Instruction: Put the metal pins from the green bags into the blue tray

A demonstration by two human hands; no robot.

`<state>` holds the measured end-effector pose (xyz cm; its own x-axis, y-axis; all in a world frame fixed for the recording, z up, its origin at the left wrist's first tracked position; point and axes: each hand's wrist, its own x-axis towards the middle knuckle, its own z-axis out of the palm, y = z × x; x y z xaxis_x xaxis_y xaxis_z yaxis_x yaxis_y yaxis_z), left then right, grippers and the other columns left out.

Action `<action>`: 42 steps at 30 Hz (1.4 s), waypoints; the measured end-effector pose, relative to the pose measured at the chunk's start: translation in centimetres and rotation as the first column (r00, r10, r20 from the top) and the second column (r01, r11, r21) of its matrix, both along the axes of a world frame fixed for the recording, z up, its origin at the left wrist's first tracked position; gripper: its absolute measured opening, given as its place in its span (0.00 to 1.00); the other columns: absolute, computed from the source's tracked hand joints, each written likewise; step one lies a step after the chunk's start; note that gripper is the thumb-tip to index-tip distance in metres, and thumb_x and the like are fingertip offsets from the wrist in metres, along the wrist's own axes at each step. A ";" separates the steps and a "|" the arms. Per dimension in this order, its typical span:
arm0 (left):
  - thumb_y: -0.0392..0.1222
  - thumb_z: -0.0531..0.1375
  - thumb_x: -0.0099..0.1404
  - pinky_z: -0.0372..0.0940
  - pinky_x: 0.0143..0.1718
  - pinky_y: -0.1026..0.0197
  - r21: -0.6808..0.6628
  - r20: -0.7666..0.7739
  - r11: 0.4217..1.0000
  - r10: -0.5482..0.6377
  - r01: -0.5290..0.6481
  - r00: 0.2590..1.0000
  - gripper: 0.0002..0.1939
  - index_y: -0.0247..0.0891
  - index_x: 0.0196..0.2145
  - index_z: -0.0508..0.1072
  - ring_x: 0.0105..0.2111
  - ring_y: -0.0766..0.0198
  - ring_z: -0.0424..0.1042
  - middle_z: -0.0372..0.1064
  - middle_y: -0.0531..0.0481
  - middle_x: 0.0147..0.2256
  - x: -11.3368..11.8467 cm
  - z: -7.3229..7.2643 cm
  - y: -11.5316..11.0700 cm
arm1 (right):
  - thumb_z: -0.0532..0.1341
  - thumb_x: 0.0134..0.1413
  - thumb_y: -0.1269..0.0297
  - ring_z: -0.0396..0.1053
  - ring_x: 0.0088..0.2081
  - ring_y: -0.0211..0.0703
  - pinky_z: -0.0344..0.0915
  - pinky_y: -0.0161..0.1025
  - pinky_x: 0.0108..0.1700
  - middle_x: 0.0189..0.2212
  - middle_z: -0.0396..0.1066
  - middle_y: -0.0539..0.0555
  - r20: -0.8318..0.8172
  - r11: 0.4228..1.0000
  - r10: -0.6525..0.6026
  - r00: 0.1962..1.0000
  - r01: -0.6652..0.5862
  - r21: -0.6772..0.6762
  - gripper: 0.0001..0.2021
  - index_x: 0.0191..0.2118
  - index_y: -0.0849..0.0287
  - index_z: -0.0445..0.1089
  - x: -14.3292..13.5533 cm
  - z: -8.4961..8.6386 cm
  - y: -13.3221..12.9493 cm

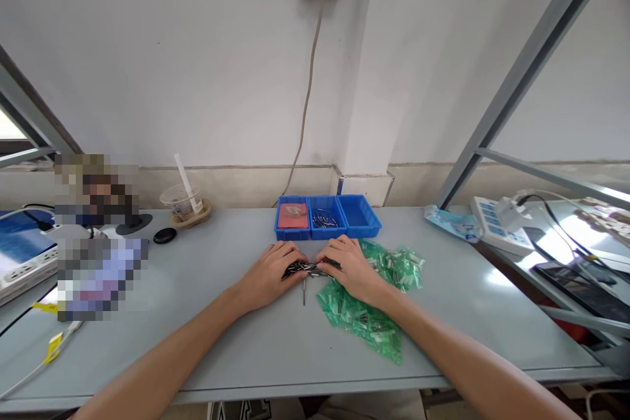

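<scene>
Both of my hands rest on a pile of thin metal pins on the grey table. My left hand curls its fingers around the left side of the pile. From the right, my right hand closes over the other side, its wrist lying across green plastic bags that hold small metal pieces. A single pin points toward me below the pile. Just behind my hands stand joined blue bins; the middle one holds loose pins, and the left one holds a red packet.
On the left are a clear cup with a straw, a black round lid and a power strip. At right lie a light-blue packet and another power strip. A cable hangs down the wall behind the bins.
</scene>
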<state>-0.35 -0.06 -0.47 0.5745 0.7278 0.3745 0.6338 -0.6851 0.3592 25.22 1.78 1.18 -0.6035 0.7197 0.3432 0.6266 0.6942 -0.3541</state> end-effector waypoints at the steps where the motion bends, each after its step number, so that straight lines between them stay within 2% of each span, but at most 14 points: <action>1: 0.48 0.58 0.78 0.63 0.50 0.51 -0.001 -0.001 1.000 0.003 -0.003 1.000 0.09 0.45 0.50 0.74 0.46 0.56 0.69 0.71 0.49 0.47 0.0 0.0 0.0 | 0.60 0.73 0.60 0.65 0.46 0.52 0.58 0.49 0.49 0.40 0.76 0.52 -0.007 1.000 -0.008 1.000 0.008 0.001 0.07 0.44 0.50 0.76 0.0 0.0 0.0; 6: 0.52 0.58 0.77 0.64 0.53 0.50 -0.011 0.005 1.000 0.024 -0.024 1.000 0.13 0.45 0.53 0.73 0.48 0.54 0.68 0.69 0.47 0.51 0.2 0.5 -0.4 | 0.57 0.74 0.59 0.66 0.45 0.52 0.60 0.49 0.49 0.41 0.75 0.54 -0.057 0.999 -0.041 0.998 0.040 -0.015 0.09 0.44 0.52 0.74 -0.1 0.1 0.0; 11: 0.68 0.64 0.67 0.64 0.57 0.45 -0.016 -0.010 0.999 0.034 -0.034 0.999 0.33 0.44 0.60 0.70 0.53 0.48 0.66 0.67 0.44 0.56 0.4 0.7 -0.6 | 0.55 0.74 0.60 0.67 0.45 0.51 0.62 0.49 0.50 0.41 0.74 0.54 -0.183 0.995 -0.081 0.980 0.070 -0.064 0.08 0.42 0.53 0.70 -0.3 0.2 0.0; 13: 0.70 0.65 0.64 0.64 0.57 0.43 -0.011 -0.023 0.999 0.034 -0.034 0.999 0.36 0.44 0.60 0.70 0.53 0.46 0.66 0.66 0.43 0.56 0.4 0.5 -0.6 | 0.55 0.73 0.61 0.69 0.45 0.51 0.64 0.48 0.49 0.42 0.73 0.54 -0.251 0.991 -0.097 0.963 0.070 -0.114 0.07 0.43 0.53 0.69 -0.4 0.2 0.0; 16: 0.66 0.63 0.69 0.64 0.57 0.44 -0.008 -0.019 0.999 0.038 -0.038 0.999 0.31 0.44 0.60 0.70 0.53 0.47 0.67 0.66 0.43 0.57 0.3 0.3 -0.5 | 0.57 0.70 0.61 0.71 0.45 0.50 0.66 0.47 0.47 0.43 0.75 0.55 -0.366 0.975 -0.152 0.918 0.079 -0.209 0.05 0.41 0.53 0.68 -0.3 0.1 0.2; 20: 0.58 0.57 0.76 0.64 0.56 0.46 -0.021 -0.025 0.999 0.035 -0.036 0.999 0.21 0.46 0.59 0.71 0.53 0.50 0.68 0.67 0.45 0.57 0.1 0.6 -0.6 | 0.61 0.65 0.60 0.74 0.47 0.50 0.68 0.48 0.50 0.44 0.77 0.55 -0.510 0.950 -0.231 0.829 0.080 -0.302 0.08 0.34 0.54 0.65 -0.1 -0.1 0.6; 22: 0.60 0.58 0.75 0.64 0.57 0.46 -0.022 -0.031 0.999 0.036 -0.036 0.999 0.23 0.45 0.59 0.71 0.54 0.49 0.67 0.66 0.44 0.58 0.1 0.7 -0.8 | 0.61 0.65 0.59 0.75 0.45 0.50 0.69 0.48 0.49 0.43 0.78 0.55 -0.547 0.937 -0.255 0.797 0.063 -0.345 0.08 0.35 0.53 0.65 0.0 -0.2 0.8; 26: 0.69 0.62 0.67 0.63 0.59 0.42 -0.021 -0.045 0.999 0.034 -0.035 0.998 0.35 0.45 0.62 0.69 0.58 0.44 0.66 0.63 0.42 0.61 0.0 0.6 -0.8 | 0.59 0.69 0.52 0.75 0.38 0.49 0.71 0.47 0.45 0.36 0.76 0.53 -0.621 0.916 -0.269 0.737 -0.004 -0.401 0.10 0.40 0.52 0.65 0.0 -0.3 1.1; 28: 0.69 0.62 0.68 0.62 0.61 0.41 -0.023 -0.055 0.999 0.030 -0.031 0.998 0.35 0.46 0.63 0.69 0.59 0.44 0.65 0.63 0.42 0.63 -0.1 0.4 -0.7 | 0.58 0.69 0.48 0.72 0.34 0.47 0.71 0.45 0.41 0.33 0.73 0.51 -0.645 0.921 -0.271 0.714 -0.004 -0.390 0.13 0.40 0.52 0.64 -0.1 -0.4 1.2; 34: 0.66 0.60 0.71 0.59 0.64 0.41 -0.020 -0.070 0.999 0.029 -0.031 0.997 0.32 0.45 0.63 0.68 0.64 0.44 0.61 0.62 0.42 0.66 -0.4 0.1 -0.4 | 0.55 0.70 0.43 0.65 0.26 0.43 0.66 0.39 0.30 0.26 0.68 0.47 -0.662 0.899 -0.290 0.691 -0.041 -0.437 0.16 0.45 0.52 0.64 -0.1 -0.5 1.5; 39: 0.63 0.60 0.73 0.59 0.64 0.42 -0.009 -0.068 1.000 0.021 -0.022 0.997 0.29 0.45 0.63 0.68 0.64 0.46 0.62 0.64 0.42 0.65 -0.4 0.1 -0.3 | 0.55 0.70 0.44 0.62 0.27 0.42 0.64 0.38 0.28 0.27 0.63 0.47 -0.660 0.897 -0.303 0.687 -0.028 -0.441 0.18 0.51 0.51 0.67 0.1 -0.2 1.4; 42: 0.60 0.60 0.74 0.61 0.62 0.44 -0.011 -0.051 1.000 0.021 -0.022 0.998 0.26 0.46 0.62 0.69 0.62 0.47 0.64 0.65 0.43 0.64 -0.5 0.2 -0.3 | 0.54 0.71 0.46 0.61 0.27 0.42 0.64 0.39 0.29 0.30 0.62 0.48 -0.635 0.899 -0.291 0.716 -0.023 -0.437 0.20 0.57 0.51 0.69 0.1 0.2 1.2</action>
<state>-0.81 -0.39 -0.25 0.5766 0.7443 0.3369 0.6659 -0.6670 0.3341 25.35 2.94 1.42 -0.2087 0.9349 0.2870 0.1852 0.3259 -0.9271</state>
